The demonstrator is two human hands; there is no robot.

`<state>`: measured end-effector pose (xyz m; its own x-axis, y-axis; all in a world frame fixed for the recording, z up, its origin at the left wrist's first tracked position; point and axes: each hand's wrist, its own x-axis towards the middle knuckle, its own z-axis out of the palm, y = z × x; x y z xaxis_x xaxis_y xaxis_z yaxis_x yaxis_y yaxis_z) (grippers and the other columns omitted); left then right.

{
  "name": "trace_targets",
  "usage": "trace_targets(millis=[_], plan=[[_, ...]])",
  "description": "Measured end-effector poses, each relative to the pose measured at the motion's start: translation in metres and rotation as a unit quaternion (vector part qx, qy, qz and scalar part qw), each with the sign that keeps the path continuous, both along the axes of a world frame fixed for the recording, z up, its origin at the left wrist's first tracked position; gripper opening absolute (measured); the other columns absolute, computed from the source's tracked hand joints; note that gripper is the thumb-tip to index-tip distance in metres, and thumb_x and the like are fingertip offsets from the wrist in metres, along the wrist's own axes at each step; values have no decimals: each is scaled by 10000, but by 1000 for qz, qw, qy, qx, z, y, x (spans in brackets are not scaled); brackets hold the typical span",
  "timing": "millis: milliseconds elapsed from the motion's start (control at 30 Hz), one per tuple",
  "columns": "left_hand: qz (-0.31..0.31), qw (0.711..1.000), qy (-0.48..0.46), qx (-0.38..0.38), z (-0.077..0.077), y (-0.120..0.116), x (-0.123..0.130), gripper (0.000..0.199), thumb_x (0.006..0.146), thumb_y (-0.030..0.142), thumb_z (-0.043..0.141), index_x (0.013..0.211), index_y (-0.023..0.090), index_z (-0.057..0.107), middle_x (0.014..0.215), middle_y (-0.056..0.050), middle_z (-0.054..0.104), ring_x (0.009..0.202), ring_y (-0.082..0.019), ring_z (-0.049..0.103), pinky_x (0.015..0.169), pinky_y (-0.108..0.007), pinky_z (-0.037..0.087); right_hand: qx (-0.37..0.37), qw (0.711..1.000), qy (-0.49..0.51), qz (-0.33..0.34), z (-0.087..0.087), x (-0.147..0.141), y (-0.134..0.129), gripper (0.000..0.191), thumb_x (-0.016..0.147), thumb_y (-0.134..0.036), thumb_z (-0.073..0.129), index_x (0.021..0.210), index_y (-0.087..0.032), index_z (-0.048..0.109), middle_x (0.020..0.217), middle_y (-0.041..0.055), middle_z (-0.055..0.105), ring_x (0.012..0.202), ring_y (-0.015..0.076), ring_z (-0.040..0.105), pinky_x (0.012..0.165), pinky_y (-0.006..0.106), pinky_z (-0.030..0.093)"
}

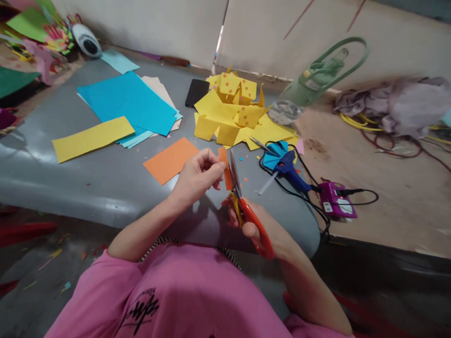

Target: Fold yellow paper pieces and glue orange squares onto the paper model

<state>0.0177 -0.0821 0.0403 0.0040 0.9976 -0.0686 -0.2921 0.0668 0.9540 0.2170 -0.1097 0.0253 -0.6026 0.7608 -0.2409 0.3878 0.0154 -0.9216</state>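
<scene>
Orange strip [227, 173], just one, is pinched by the left hand [200, 176]; right hand [270, 225] holds one pair of scissors [247, 212].

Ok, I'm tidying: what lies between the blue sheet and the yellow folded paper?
The head view shows a black object, probably a phone, beside the yellow folded paper, and cream paper by the blue sheet.

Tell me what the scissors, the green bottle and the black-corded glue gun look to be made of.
Scissors: shiny grey metal blades; smooth red handle, probably plastic.
Green bottle: matte, opaque body, perhaps coated metal or plastic.
Glue gun: blue body, likely moulded plastic.
</scene>
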Motion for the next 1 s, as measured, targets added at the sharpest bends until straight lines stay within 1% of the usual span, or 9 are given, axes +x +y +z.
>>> trace_targets(millis=[100, 233, 400, 467, 567, 633, 733, 900, 1000], plan=[[-14, 1000, 6, -11, 0, 1, 1, 212, 770, 231, 656, 686, 213, 462, 513, 78, 571, 408, -44, 520, 428, -172, 386, -29, 1000, -5, 6, 3, 0, 0, 854, 622, -982, 511, 991, -215, 581, 756, 4, 555, 652, 163, 478, 608, 309, 447], [-19, 999, 9, -26, -2, 3, 0, 216, 788, 248, 647, 694, 217, 455, 513, 70, 577, 407, -56, 534, 418, -180, 358, -105, 994, 37, 19, 5, -1, -3, 834, 629, -918, 635, 1087, -224, 576, 801, 4, 575, 693, 174, 528, 657, 319, 490], [-21, 999, 11, -38, -6, 4, -2, 204, 798, 252, 627, 694, 219, 454, 510, 63, 577, 407, -59, 524, 416, -187, 327, -171, 984, 55, -9, 1, -1, -5, 810, 598, -826, 765, 1113, -226, 591, 815, -7, 557, 707, 165, 529, 693, 340, 538], [-19, 999, 11, -34, -7, 4, -3, 208, 789, 258, 636, 695, 220, 455, 523, 62, 580, 421, -60, 530, 420, -189, 327, -194, 978, 72, -18, -3, 0, -5, 792, 599, -818, 770, 1105, -232, 601, 803, -14, 539, 693, 158, 521, 699, 351, 559], [-3, 1000, 4, -13, -8, 4, -4, 213, 783, 260, 652, 705, 219, 459, 550, 65, 585, 442, -53, 497, 439, -190, 338, -229, 963, 141, -29, -10, 3, -5, 767, 620, -845, 727, 1085, -247, 604, 776, -30, 519, 627, 130, 493, 666, 340, 576], [6, 1000, 6, 3, -8, 5, -6, 206, 796, 255, 652, 714, 216, 467, 578, 63, 596, 460, -48, 460, 458, -189, 351, -235, 956, 169, -44, -13, 4, -4, 789, 597, -880, 702, 1050, -240, 609, 748, -38, 509, 589, 116, 469, 618, 312, 568], [3, 1000, 19, 8, -8, 5, -8, 195, 825, 253, 643, 731, 213, 477, 620, 52, 618, 492, -52, 450, 479, -191, 363, -228, 959, 162, -55, -14, 3, -4, 846, 552, -916, 690, 1027, -221, 608, 723, -40, 507, 570, 111, 473, 584, 301, 563], [-13, 999, 30, 14, -11, 6, -11, 198, 835, 255, 652, 738, 207, 486, 644, 41, 627, 514, -52, 457, 497, -185, 373, -225, 958, 152, -86, -10, -2, -5, 816, 566, -900, 706, 1008, -221, 613, 689, -43, 500, 550, 111, 466, 561, 296, 558], [-28, 1000, 5, -14, -14, 8, -13, 212, 821, 271, 668, 740, 203, 485, 643, 55, 598, 498, -41, 454, 452, -164, 333, -210, 958, 165, -104, -7, -4, -6, 816, 561, -910, 699, 993, -222, 617, 691, -44, 497, 545, 99, 444, 560, 280, 567]])
